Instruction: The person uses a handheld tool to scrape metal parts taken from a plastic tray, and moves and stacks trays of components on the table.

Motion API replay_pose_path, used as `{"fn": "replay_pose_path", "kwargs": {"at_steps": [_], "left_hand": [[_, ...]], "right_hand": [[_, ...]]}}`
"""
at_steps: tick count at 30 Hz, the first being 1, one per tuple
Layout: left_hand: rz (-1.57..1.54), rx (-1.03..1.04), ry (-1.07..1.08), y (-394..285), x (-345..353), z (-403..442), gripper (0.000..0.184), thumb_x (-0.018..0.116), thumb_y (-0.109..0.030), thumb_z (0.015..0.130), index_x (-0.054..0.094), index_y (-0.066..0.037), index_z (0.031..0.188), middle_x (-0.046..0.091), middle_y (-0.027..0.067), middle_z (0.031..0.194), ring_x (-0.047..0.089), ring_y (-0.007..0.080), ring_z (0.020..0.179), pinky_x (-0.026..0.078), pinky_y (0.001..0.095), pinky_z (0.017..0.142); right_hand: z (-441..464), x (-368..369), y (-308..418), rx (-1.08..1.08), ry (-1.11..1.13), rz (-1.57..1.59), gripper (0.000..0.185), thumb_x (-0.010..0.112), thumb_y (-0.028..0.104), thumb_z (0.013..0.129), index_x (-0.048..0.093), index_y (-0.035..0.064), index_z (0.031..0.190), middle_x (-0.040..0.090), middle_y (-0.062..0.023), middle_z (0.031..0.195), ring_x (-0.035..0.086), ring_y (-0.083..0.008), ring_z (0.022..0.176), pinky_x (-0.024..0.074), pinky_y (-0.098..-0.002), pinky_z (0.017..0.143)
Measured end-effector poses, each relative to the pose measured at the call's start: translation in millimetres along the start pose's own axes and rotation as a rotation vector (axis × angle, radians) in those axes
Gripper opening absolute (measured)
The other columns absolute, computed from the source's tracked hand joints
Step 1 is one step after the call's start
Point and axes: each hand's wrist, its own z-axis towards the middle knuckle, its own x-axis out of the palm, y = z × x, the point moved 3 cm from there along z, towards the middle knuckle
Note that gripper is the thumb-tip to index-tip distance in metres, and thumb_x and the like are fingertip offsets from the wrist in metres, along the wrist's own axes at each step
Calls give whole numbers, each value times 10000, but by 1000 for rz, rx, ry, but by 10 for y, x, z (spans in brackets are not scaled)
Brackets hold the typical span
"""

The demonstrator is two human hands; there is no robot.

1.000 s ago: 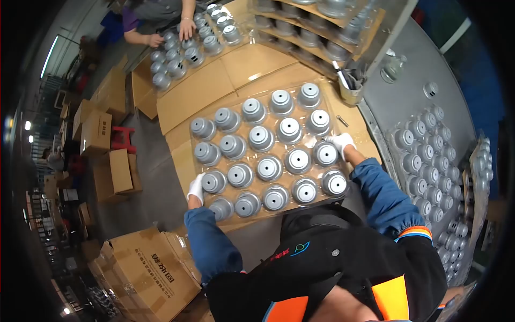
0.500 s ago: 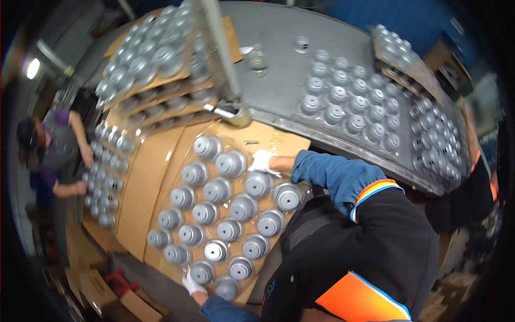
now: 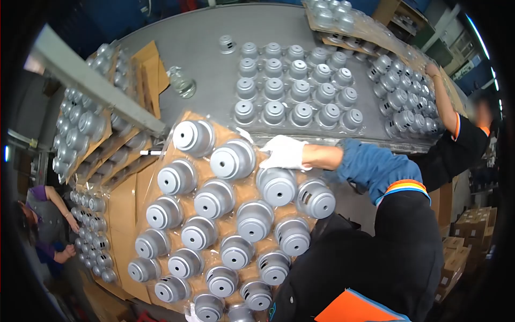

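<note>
On the grey desk point(image 3: 177, 43) stands a group of silver cups point(image 3: 299, 89), set in rows. Also on the desk, toward its far side, is one single cup point(image 3: 227, 44), and at its left part is a clear glass bottle point(image 3: 181, 85). A metal post point(image 3: 96, 80) slants before the left part of the desk and covers some of it. Left of the desk is a stack of loaded sheets point(image 3: 75, 155); one person point(image 3: 43, 206) is lower left of it. Another person point(image 3: 456, 145) is at its right end, beside more cups point(image 3: 397, 99).

The loaded tray point(image 3: 245, 190) is tilted, on the near side of the desk. It is brown cardboard with clear plastic, full of grey cups point(image 3: 215, 199): stepped, with a small dark hole in the flat end. The right hand point(image 3: 287, 153), in white glove, is clamped on the tray's edge nearest the desk. The left hand point(image 3: 191, 313) is mostly hidden at the tray's edge away from the desk; I cannot tell how its fingers are.
</note>
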Motion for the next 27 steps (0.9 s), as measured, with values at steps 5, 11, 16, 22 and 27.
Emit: {"fn": "replay_pose_path", "kwargs": {"at_steps": [5,11,16,22,27], "left_hand": [[-42,124,91,-275,887,-429,361,572,-173,868,489,-16,1182,610,131,878,625,238,709,522,394,604],[214,102,171,-714,2316,-682,242,585,-65,846,542,46,1057,612,125,889,607,191,674,498,324,581],[361,207,540,-1041,3692,-285,189,609,-78,841,585,38,988,628,92,862,606,158,691,492,286,588],[386,276,768,-1282,5426,251,167,626,-42,837,597,24,988,633,71,853,602,138,718,489,261,603],[432,239,907,-1382,6519,419,55,622,-30,838,609,-14,889,633,53,795,596,123,687,485,258,588]], "right_hand": [[-541,-828,-555,-165,-187,24,397,646,309,784,651,-77,875,629,-246,807,606,-259,712,467,-353,685],[-1202,-1697,-1322,285,-264,482,186,708,146,763,645,-27,792,600,-28,710,498,-87,644,430,-279,581],[-1460,-2107,-1980,351,-474,665,247,704,161,766,652,-68,845,636,-86,750,578,-141,661,459,-292,595],[-1327,-2334,-2540,469,-683,789,235,687,110,790,645,-85,915,652,-86,787,606,-145,689,485,-286,617],[-1183,-2474,-2761,597,-773,788,235,665,154,826,640,-61,918,653,-99,811,624,-164,691,492,-310,592]]}}
